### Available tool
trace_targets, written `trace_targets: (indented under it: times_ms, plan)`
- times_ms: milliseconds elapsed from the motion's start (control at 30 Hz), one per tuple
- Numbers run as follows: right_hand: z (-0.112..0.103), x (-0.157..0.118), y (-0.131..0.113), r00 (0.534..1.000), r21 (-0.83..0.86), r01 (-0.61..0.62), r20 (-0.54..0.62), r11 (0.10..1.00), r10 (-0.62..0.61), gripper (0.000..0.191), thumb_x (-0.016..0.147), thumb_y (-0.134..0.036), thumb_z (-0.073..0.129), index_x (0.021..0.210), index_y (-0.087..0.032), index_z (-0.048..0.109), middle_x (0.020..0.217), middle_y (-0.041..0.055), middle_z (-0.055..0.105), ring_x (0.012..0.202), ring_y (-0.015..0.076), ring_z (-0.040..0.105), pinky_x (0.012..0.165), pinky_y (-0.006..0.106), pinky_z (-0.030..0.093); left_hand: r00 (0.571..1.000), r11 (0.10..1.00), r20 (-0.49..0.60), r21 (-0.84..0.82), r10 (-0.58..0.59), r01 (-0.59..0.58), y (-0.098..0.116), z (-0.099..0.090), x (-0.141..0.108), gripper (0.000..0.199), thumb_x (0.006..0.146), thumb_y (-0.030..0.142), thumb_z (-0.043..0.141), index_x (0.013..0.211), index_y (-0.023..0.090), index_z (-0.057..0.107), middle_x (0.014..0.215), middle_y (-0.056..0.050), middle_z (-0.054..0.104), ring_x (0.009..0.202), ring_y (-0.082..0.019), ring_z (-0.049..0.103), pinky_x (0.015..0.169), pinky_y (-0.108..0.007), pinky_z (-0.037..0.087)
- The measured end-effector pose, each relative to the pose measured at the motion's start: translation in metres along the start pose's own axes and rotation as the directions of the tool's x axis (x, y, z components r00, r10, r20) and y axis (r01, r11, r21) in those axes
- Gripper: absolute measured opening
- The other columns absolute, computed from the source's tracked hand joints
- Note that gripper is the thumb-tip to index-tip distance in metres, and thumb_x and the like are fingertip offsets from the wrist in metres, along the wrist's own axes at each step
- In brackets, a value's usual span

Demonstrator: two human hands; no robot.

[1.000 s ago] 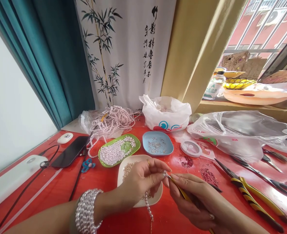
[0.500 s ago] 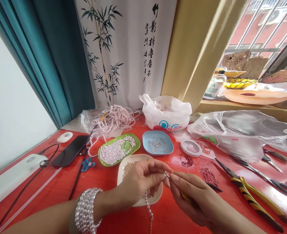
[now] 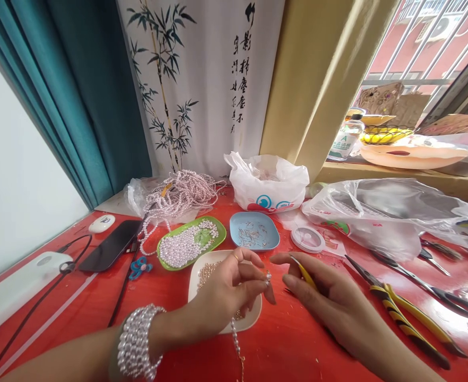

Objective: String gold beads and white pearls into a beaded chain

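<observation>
My left hand [image 3: 237, 284] pinches the end of a pearl bead strand [image 3: 235, 335] between thumb and fingers. A small shiny piece [image 3: 268, 278] shows at its fingertips, too small to name. The strand hangs down in front of the cream tray [image 3: 253, 321], ending in a thin gold-coloured chain [image 3: 242, 366]. To the right, my right hand [image 3: 329, 294] is wrapped around a slim yellow-handled tool [image 3: 308, 277] with a pointed metal tip. Most of that tool is hidden by the palm. Its tip is apart from the strand. Gold beads [image 3: 208, 273] lie in the cream tray, partly behind my left hand.
Behind stand a green tray [image 3: 218, 241] of pearl beads and a blue tray [image 3: 274, 241] of small metal findings. Long-nose pliers [image 3: 401, 305] and scissors [image 3: 429, 286] lie right. Plastic bags [image 3: 268, 185], bead strands [image 3: 186, 191] and a phone [image 3: 112, 245] sit farther off.
My hands have moved apart; they were touching at the fingertips. The tool in my right hand has swung upward, its tip away from the small piece. The view has shifted slightly.
</observation>
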State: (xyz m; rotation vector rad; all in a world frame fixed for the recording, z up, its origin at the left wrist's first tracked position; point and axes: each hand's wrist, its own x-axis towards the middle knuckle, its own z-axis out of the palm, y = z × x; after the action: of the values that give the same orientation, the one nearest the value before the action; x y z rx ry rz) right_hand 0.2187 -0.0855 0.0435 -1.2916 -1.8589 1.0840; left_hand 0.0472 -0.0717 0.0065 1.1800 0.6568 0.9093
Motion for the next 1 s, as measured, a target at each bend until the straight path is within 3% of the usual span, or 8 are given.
trace_targets:
  times_ms: [133, 400, 600, 800, 1000]
  plan:
    - [0.0056, -0.0002, 0.005, 0.998, 0.001, 0.03, 0.053, 1.0, -0.03, 0.025, 0.083, -0.038, 0.047, 0.096, -0.022, 0.06, 0.059, -0.0037, 0.036, 0.054, 0.0116, 0.033, 0.048, 0.023, 0.027, 1.0, 1.0, 0.022, -0.016, 0.005, -0.005, -0.002, 0.0013, -0.0014, 0.029, 0.077, 0.033, 0.059, 0.082, 0.018, 0.035, 0.066, 0.001, 0.061, 0.041, -0.003, 0.037, 0.039, -0.017, 0.026]
    - [0.0038, 0.0031, 0.002, 0.995, -0.034, 0.046, 0.087, 0.998, -0.043, 0.024, 0.084, -0.037, 0.049, 0.069, -0.02, 0.057, 0.057, -0.0028, 0.046, 0.053, 0.0106, 0.035, 0.048, 0.023, 0.029, 0.998, 0.998, 0.058, -0.062, 0.003, 0.0, -0.0026, 0.0023, -0.003, 0.034, 0.076, 0.036, 0.061, 0.076, 0.02, 0.031, 0.065, 0.001, 0.059, 0.042, -0.003, 0.037, 0.041, -0.018, 0.025]
    - [0.0035, 0.0031, 0.0002, 0.995, -0.018, 0.06, 0.081, 0.998, -0.059, 0.024, 0.083, -0.034, 0.051, 0.066, -0.019, 0.056, 0.055, -0.0034, 0.047, 0.052, 0.0097, 0.036, 0.048, 0.021, 0.03, 0.998, 0.997, 0.064, -0.071, -0.005, 0.01, -0.0036, 0.0016, -0.0033, 0.038, 0.075, 0.039, 0.062, 0.074, 0.02, 0.029, 0.065, 0.001, 0.059, 0.041, -0.003, 0.037, 0.041, -0.018, 0.025]
    - [0.0067, 0.0035, 0.0011, 0.995, -0.127, 0.086, 0.055, 0.988, -0.08, 0.021, 0.083, -0.029, 0.05, 0.066, -0.019, 0.055, 0.057, -0.002, 0.054, 0.052, 0.0103, 0.043, 0.048, 0.021, 0.033, 0.998, 0.999, 0.056, -0.042, -0.003, 0.005, -0.0031, 0.0002, -0.0031, 0.035, 0.077, 0.034, 0.06, 0.074, 0.02, 0.029, 0.066, 0.0, 0.059, 0.045, -0.004, 0.038, 0.044, -0.019, 0.026]
    - [0.0059, 0.0045, 0.0036, 0.979, -0.238, 0.198, -0.003, 0.951, -0.204, 0.017, 0.083, -0.023, 0.049, 0.068, -0.021, 0.056, 0.067, 0.0016, 0.058, 0.06, 0.0133, 0.052, 0.055, 0.024, 0.041, 1.0, 1.0, 0.006, 0.004, -0.03, 0.03, -0.004, -0.0002, -0.0018, 0.034, 0.076, 0.034, 0.061, 0.074, 0.02, 0.03, 0.069, -0.001, 0.061, 0.045, -0.005, 0.038, 0.043, -0.02, 0.026]
